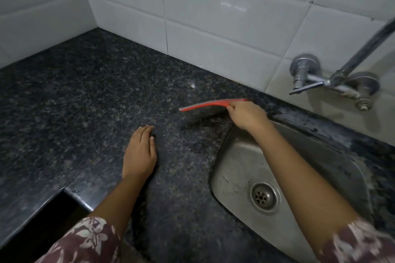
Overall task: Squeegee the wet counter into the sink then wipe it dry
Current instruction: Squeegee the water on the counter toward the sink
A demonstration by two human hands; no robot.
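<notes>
While the squeegee (205, 108) is gripped by the right hand (245, 116), water is drawn sinkward.
Blade is best kept flat on the tabletop (85, 96) toward the sink (233, 156); left hand (140, 153) is rested open.

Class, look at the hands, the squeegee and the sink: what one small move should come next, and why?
Probably draw the squeegee toward the sink. The right hand holds it just beyond the sink's far-left corner, blade on the counter, so a short pull should carry water over the rim. The left hand rests flat on the counter, clear of that path.
</notes>
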